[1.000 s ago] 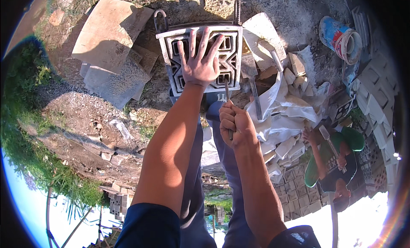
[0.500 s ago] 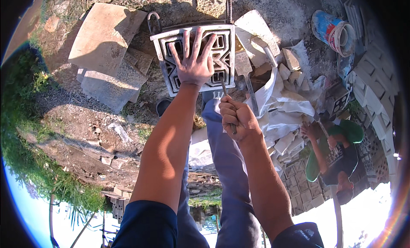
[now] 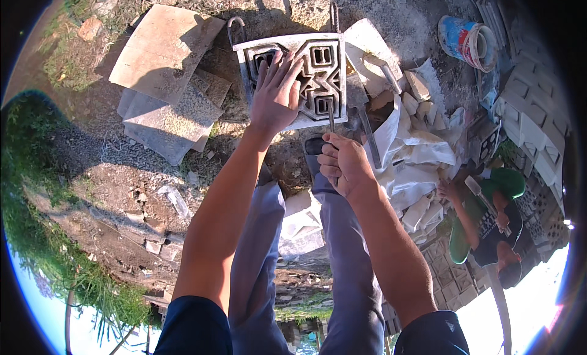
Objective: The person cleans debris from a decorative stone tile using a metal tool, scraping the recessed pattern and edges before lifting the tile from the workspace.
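A pale grey patterned ventilation block (image 3: 318,83) with cut-out slots lies in front of me. My left hand (image 3: 277,101) rests on its left half, fingers stretched out and nearly together, thumb apart. Wrapped in my closed right hand (image 3: 344,165) is a thin metal rod (image 3: 331,118). The rod's far end reaches the slot at the block's near right corner; how deep it goes I cannot make out. A hooked metal bar (image 3: 235,26) sticks up by the block's far left corner, and an upright ribbed bar (image 3: 334,18) stands at the far right one.
Flat boards (image 3: 162,52) lie to the left. To the right are a long flat metal tool (image 3: 369,138), crumpled white sheeting (image 3: 413,162), broken pieces and a blue bucket (image 3: 458,37). A co-worker (image 3: 489,214) at the far right holds a tool; stacked blocks (image 3: 532,123) stand behind.
My left hand has slid from the block's middle toward its left side, its spread fingers drawing together. The right hand keeps the rod at the same corner. The view has shifted slightly.
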Action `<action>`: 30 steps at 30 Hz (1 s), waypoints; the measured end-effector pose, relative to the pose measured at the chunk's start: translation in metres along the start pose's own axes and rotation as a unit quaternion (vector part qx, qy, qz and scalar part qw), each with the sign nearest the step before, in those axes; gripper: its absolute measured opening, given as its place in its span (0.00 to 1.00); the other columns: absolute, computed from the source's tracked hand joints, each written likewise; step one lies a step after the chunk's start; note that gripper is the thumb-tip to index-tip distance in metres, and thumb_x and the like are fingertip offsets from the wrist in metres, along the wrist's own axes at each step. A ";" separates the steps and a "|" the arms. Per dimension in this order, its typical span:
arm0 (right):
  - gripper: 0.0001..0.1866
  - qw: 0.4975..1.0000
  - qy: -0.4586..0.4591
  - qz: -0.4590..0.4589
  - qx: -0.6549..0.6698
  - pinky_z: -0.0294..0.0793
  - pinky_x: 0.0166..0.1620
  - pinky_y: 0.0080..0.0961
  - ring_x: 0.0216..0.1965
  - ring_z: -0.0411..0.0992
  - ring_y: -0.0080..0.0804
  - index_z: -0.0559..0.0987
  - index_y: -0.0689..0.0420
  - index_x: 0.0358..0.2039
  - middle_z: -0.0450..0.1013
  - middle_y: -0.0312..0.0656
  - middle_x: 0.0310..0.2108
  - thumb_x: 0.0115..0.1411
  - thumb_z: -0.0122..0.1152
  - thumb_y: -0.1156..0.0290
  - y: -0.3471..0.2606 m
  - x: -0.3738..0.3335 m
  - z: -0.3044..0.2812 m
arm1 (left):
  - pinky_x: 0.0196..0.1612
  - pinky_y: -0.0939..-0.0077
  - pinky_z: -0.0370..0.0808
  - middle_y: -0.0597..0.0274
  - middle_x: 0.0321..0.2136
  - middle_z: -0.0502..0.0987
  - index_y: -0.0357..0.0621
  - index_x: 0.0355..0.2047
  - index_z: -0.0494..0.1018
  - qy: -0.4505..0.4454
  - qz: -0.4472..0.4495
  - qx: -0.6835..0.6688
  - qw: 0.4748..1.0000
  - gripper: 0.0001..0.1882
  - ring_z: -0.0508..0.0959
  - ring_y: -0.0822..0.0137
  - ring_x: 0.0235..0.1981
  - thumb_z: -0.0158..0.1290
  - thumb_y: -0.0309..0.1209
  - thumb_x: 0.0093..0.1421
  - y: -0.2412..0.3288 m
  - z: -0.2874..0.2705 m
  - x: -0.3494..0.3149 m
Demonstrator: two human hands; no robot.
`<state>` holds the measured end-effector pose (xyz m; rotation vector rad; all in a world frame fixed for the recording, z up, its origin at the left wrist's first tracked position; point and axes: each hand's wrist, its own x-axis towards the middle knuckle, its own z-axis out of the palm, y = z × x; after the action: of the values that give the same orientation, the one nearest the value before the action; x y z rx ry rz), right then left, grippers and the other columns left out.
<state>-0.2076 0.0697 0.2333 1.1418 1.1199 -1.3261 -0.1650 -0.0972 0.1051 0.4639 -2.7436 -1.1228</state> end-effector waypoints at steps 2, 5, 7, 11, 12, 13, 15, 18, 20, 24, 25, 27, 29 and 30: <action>0.10 0.994 0.038 -0.028 -0.094 0.53 0.17 0.22 0.17 0.56 0.21 0.68 0.58 0.41 0.59 0.32 0.19 0.72 0.46 0.64 0.009 0.006 -0.006 | 0.72 0.49 0.49 0.58 0.69 0.60 0.51 0.66 0.65 -0.033 0.009 -0.026 0.999 0.28 0.56 0.50 0.71 0.48 0.28 0.64 -0.008 -0.013 -0.015; 0.15 0.833 0.151 -0.247 -0.471 0.68 0.27 0.44 0.23 0.72 0.52 0.71 0.63 0.35 0.73 0.52 0.23 0.71 0.46 0.62 0.032 0.034 -0.034 | 0.72 0.49 0.48 0.59 0.69 0.60 0.50 0.66 0.65 -0.059 0.019 0.012 0.998 0.27 0.54 0.50 0.72 0.48 0.30 0.65 -0.014 -0.020 -0.033; 0.16 0.718 0.162 -0.338 -0.586 0.68 0.38 0.53 0.33 0.72 0.68 0.72 0.64 0.33 0.75 0.61 0.28 0.70 0.46 0.63 0.031 0.029 -0.049 | 0.72 0.49 0.48 0.58 0.68 0.61 0.50 0.64 0.67 -0.048 0.016 0.029 0.998 0.25 0.55 0.50 0.71 0.46 0.30 0.66 -0.023 -0.017 -0.040; 0.11 0.693 0.079 -0.362 -0.619 0.67 0.26 0.50 0.25 0.74 0.61 0.69 0.62 0.30 0.73 0.57 0.22 0.67 0.53 0.69 0.019 0.045 -0.101 | 0.70 0.51 0.53 0.59 0.66 0.65 0.47 0.62 0.69 0.026 0.068 0.068 0.995 0.24 0.60 0.53 0.69 0.46 0.27 0.64 -0.036 -0.007 -0.040; 0.11 0.655 0.032 -0.450 -0.606 0.63 0.20 0.44 0.17 0.71 0.54 0.67 0.61 0.27 0.69 0.51 0.17 0.64 0.56 0.73 0.018 0.054 -0.120 | 0.70 0.51 0.53 0.58 0.66 0.66 0.47 0.62 0.69 0.022 0.065 0.073 0.995 0.24 0.60 0.53 0.69 0.46 0.27 0.64 -0.035 -0.004 -0.038; 0.11 0.654 0.033 -0.454 -0.604 0.63 0.20 0.44 0.17 0.71 0.54 0.67 0.61 0.27 0.69 0.51 0.17 0.64 0.56 0.73 0.012 0.062 -0.138 | 0.70 0.50 0.53 0.57 0.65 0.66 0.46 0.62 0.69 0.019 0.063 0.077 0.995 0.24 0.61 0.52 0.69 0.45 0.27 0.64 -0.034 -0.002 -0.038; 0.11 0.544 -0.063 -0.551 -0.630 0.63 0.20 0.39 0.15 0.67 0.50 0.66 0.61 0.26 0.65 0.46 0.15 0.63 0.58 0.76 0.001 0.083 -0.157 | 0.70 0.50 0.53 0.54 0.65 0.66 0.44 0.61 0.70 0.023 0.056 0.051 0.997 0.24 0.62 0.50 0.68 0.44 0.26 0.64 -0.038 0.002 -0.040; 0.10 0.532 -0.059 -0.585 -0.609 0.61 0.20 0.37 0.15 0.65 0.47 0.67 0.60 0.26 0.63 0.45 0.15 0.62 0.57 0.77 -0.007 0.104 -0.146 | 0.70 0.51 0.53 0.48 0.62 0.70 0.36 0.59 0.70 0.053 0.073 -0.016 0.996 0.22 0.65 0.48 0.67 0.39 0.27 0.67 -0.047 -0.003 -0.045; 0.03 0.590 -0.069 -0.549 -0.588 0.62 0.20 0.38 0.17 0.68 0.48 0.71 0.62 0.33 0.66 0.47 0.17 0.63 0.55 0.77 -0.011 0.108 -0.140 | 0.69 0.50 0.54 0.46 0.60 0.72 0.33 0.57 0.70 0.072 0.093 -0.075 0.990 0.22 0.67 0.48 0.66 0.37 0.29 0.69 -0.054 -0.004 -0.047; 0.08 0.573 -0.124 -0.494 -0.642 0.63 0.24 0.39 0.16 0.67 0.44 0.72 0.62 0.44 0.66 0.46 0.17 0.69 0.48 0.74 -0.026 0.098 -0.121 | 0.70 0.50 0.53 0.46 0.60 0.71 0.33 0.59 0.68 0.013 0.122 -0.058 0.991 0.23 0.66 0.47 0.66 0.39 0.34 0.69 -0.063 -0.015 -0.053; 0.08 0.565 -0.125 -0.507 -0.639 0.63 0.24 0.39 0.16 0.67 0.44 0.72 0.62 0.44 0.66 0.46 0.17 0.69 0.48 0.74 -0.031 0.099 -0.114 | 0.71 0.51 0.50 0.47 0.61 0.70 0.35 0.61 0.67 -0.019 0.128 -0.034 0.991 0.25 0.64 0.47 0.67 0.42 0.37 0.68 -0.066 -0.019 -0.057; 0.08 0.549 -0.112 -0.515 -0.649 0.67 0.26 0.40 0.19 0.72 0.49 0.71 0.61 0.45 0.70 0.47 0.19 0.67 0.49 0.75 -0.037 0.095 -0.108 | 0.72 0.52 0.47 0.49 0.65 0.65 0.41 0.64 0.65 -0.087 0.126 0.047 0.987 0.28 0.59 0.49 0.70 0.44 0.41 0.67 -0.058 -0.027 -0.056; 0.11 0.531 -0.100 -0.552 -0.634 0.71 0.28 0.38 0.25 0.76 0.51 0.71 0.59 0.48 0.74 0.48 0.23 0.65 0.53 0.76 -0.045 0.104 -0.109 | 0.72 0.52 0.46 0.50 0.67 0.62 0.44 0.65 0.64 -0.098 0.149 0.075 0.981 0.29 0.57 0.50 0.71 0.46 0.41 0.66 -0.056 -0.032 -0.051; 0.12 0.511 -0.089 -0.573 -0.634 0.72 0.31 0.38 0.28 0.77 0.50 0.71 0.59 0.49 0.75 0.48 0.25 0.64 0.54 0.76 -0.050 0.104 -0.106 | 0.73 0.52 0.45 0.52 0.69 0.59 0.47 0.66 0.63 -0.117 0.164 0.095 0.975 0.30 0.54 0.51 0.72 0.48 0.41 0.65 -0.055 -0.035 -0.050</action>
<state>-0.2558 0.1656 0.1192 -1.0561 2.1724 -0.8544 -0.0970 -0.1413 0.0906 -0.1134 -2.9934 -0.8863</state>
